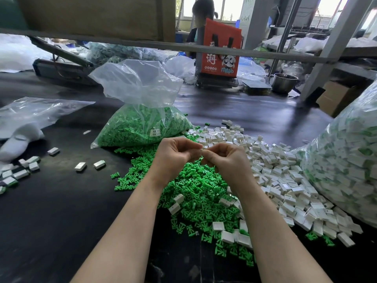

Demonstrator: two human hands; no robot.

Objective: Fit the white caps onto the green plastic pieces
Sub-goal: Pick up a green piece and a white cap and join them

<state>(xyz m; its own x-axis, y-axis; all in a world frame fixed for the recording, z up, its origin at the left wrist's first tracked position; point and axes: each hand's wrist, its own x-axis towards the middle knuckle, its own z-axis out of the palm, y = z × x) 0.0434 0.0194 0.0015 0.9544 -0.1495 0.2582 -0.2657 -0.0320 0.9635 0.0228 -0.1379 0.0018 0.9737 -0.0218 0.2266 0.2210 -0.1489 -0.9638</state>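
Both hands raised together above the green pile, fingertips meeting at centre. Left hand [176, 153] curled, thumb and fingers pinched inward; right hand [223, 158] likewise curled. A sliver of a white cap [204, 148] shows between the two sets of fingertips, both grips closed on it. Whether a green piece sits under the cap cannot be told; the fingers hide it.

Green pieces [195, 193] lie heaped on the dark surface [61, 211] directly below the hands, spilling near and left. A few white caps are mixed into this heap near the forearms.

Loose white caps [285, 180] form a broad pile just right of the green heap, the two touching along their edge.

Far of the hands, an open clear bag of green pieces [140, 127] stands on the surface, its mouth gaping upward, a small label on its near side.

Right edge: a large bulging clear sack [346, 156] filled with white-and-green parts, resting against the white pile.

Left: a scatter of capped parts [19, 170] near the surface's left edge, two more [89, 165] lying apart closer to the centre. An empty-looking clear bag [34, 111] lies flat beyond them.

Far side: red tote bag [221, 48], metal pot [283, 82], a seated person [202, 13] behind the tote.
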